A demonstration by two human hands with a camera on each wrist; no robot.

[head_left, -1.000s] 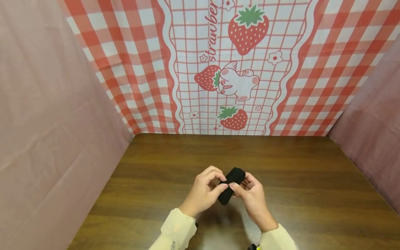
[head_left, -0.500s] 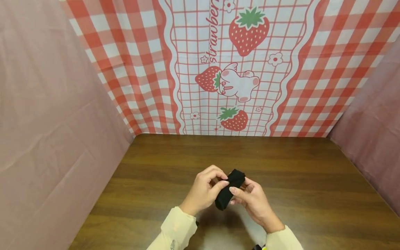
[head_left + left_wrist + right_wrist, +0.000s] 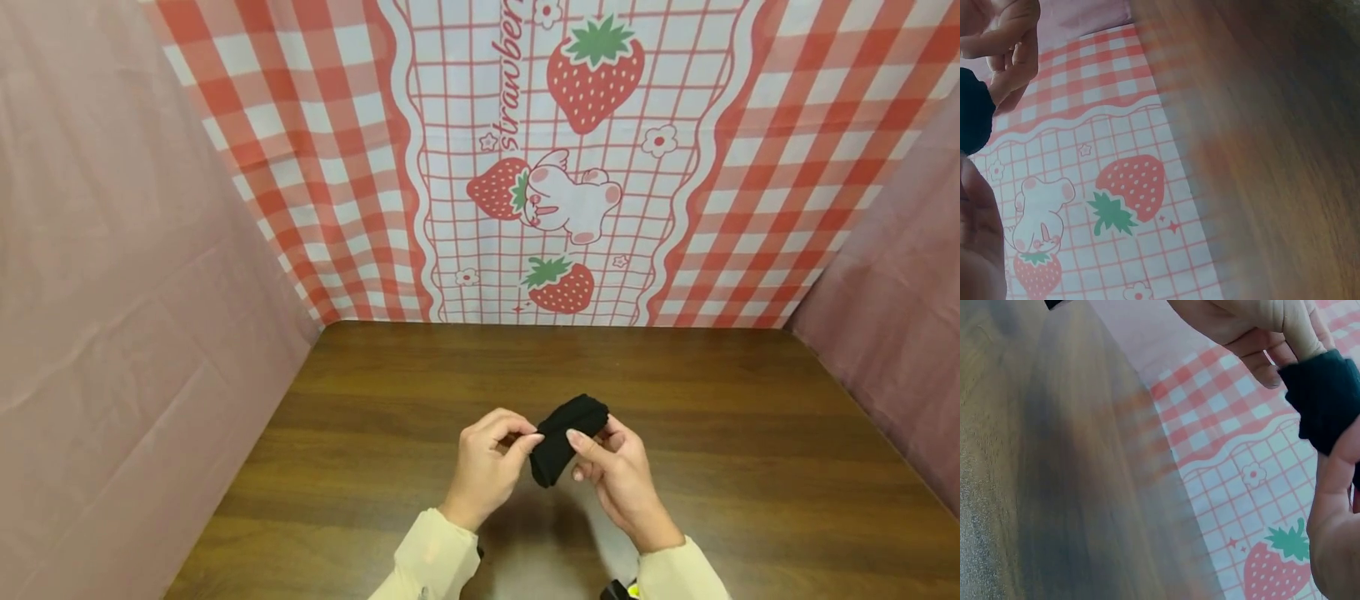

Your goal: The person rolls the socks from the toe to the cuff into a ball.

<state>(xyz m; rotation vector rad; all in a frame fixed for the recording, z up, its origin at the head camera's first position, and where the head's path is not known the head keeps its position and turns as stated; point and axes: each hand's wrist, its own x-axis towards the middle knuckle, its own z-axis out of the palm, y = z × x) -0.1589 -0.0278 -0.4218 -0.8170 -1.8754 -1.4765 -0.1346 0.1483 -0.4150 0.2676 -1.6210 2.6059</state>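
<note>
A rolled bundle of black cloth is held over the table, slanting up to the right in the head view. My left hand pinches its left edge between thumb and forefinger. On the other side, my right hand grips it, thumb on the front and fingers mostly hidden behind. The left wrist view catches only one end of the cloth at its left border. In the right wrist view the cloth shows a bunched, uneven edge between both hands.
The brown wooden table meets a red checked strawberry curtain at the back. Pink cloth walls flank both sides. Near the right sleeve, a small black and yellow object shows at the bottom edge.
The cloth has shifted slightly right and tilted further over, with the right hand moving along. My left fingers have slid to the cloth's left edge, and my right thumb lies higher on it.
</note>
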